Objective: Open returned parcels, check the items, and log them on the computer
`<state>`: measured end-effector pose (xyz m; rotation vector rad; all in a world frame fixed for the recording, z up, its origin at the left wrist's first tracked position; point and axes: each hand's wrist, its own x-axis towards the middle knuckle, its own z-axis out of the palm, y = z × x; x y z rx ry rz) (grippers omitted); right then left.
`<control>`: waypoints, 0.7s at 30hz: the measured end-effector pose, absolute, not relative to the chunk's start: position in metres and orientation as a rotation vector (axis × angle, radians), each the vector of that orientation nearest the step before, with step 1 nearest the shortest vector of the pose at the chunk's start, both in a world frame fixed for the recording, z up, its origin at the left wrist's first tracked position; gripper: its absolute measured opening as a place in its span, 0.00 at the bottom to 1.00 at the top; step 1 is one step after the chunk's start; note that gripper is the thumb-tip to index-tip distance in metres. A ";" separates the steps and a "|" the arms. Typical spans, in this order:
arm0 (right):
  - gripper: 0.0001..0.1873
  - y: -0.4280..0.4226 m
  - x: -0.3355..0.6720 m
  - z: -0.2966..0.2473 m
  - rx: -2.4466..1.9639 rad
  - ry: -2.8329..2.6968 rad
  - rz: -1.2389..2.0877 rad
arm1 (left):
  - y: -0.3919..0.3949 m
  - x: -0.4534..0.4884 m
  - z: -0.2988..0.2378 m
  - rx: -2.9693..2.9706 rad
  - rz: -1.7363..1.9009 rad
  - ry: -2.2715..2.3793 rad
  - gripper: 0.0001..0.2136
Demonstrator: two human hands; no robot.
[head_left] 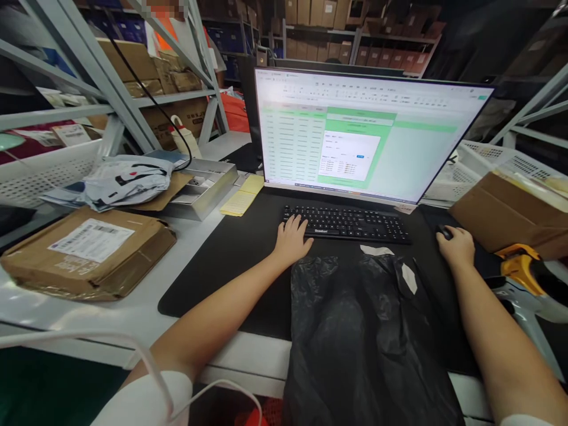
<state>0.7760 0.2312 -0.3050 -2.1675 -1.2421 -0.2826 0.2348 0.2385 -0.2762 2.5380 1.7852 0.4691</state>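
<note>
My left hand (pixel 291 239) rests on the left end of a black keyboard (pixel 350 223), its fingers stretched out over the keys. On the right, my right hand (pixel 457 245) is wrapped around a black computer mouse (pixel 444 232). A wide monitor (pixel 293 142) behind the keyboard shows a spreadsheet with green areas and a white pop-up box. Between my forearms a black plastic bag (pixel 355 331) lies over the front edge of the black desk mat (pixel 199 290), with torn white label pieces near its top.
A taped cardboard parcel (pixel 84 254) with a label sits at left, near plastic-wrapped packages (pixel 128 180) and a grey box (pixel 208 189). Yellow notes (pixel 242 195) lie beside the monitor. At right are a cardboard box (pixel 510 210) and a yellow-and-black scanner (pixel 523 269). Someone stands behind the shelving.
</note>
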 end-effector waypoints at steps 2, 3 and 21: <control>0.29 0.231 0.775 -0.305 -2.180 -1.223 -0.292 | 0.239 0.235 -0.276 2.547 0.469 1.788 0.30; 0.29 0.230 0.775 -0.305 -2.187 -1.215 -0.292 | 0.239 0.235 -0.276 2.550 0.466 1.789 0.30; 0.32 0.234 0.783 -0.314 -2.223 -1.211 -0.256 | 0.239 0.234 -0.275 2.562 0.438 1.808 0.31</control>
